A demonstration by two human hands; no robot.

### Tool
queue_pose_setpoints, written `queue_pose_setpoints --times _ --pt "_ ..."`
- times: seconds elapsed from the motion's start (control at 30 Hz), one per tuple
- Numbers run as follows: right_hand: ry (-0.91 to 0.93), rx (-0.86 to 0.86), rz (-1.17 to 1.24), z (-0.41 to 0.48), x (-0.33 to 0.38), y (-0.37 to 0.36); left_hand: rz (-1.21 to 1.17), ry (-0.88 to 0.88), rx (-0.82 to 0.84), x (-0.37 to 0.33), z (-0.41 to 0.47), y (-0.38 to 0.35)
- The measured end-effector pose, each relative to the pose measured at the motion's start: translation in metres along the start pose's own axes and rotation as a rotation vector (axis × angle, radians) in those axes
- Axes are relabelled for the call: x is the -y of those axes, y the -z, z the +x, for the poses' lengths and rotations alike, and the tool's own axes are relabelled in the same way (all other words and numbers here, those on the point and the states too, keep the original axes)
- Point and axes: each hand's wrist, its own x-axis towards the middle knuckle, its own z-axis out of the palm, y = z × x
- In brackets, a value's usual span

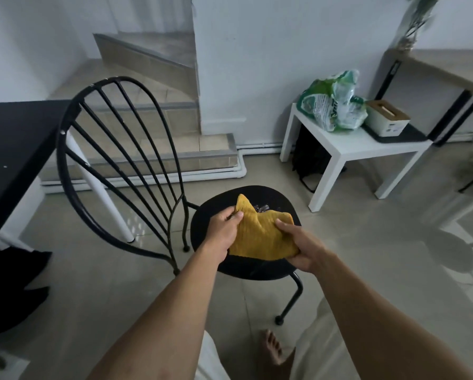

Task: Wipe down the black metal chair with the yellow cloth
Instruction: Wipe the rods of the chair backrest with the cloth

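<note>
Yellow and ribbed, the cloth (262, 234) is stretched between both hands just above the round seat of the black metal chair (136, 171), bunched into peaks at its upper corners. The left hand (224, 231) pinches the cloth's left edge between thumb and fingers, and the right hand (298, 245) is closed around its right and lower edge, so both are grasping the same fabric. Whether the cloth touches the seat cannot be told from here. A small glistening patch shows on the seat just beyond the cloth. The chair's fan-shaped back of thin bars stands to the left, near a black-topped table (13, 149) with a white leg. Against the wall to the right, a white side table (347, 146) carries a crumpled green and white plastic bag (331, 102), its contents hidden, and just beside it a white box (387, 116) with a slotted wooden lid that sits on a dark mat; nothing inside the box is visible. A dark bag rests on the floor under that table. A bare foot (273, 349) stands on the pale tiled floor below the arms.
</note>
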Motion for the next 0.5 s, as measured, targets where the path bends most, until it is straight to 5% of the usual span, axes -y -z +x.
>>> queue_pose_setpoints --times 0.37,0.5 --pt "0.097 0.026 0.094 -0.004 0.022 -0.037 0.151 -0.231 -0.224 -0.013 -0.008 0.037" --pt "0.159 0.031 0.103 -0.005 0.039 -0.070 0.403 -0.400 -0.328 -0.039 -0.012 0.061"
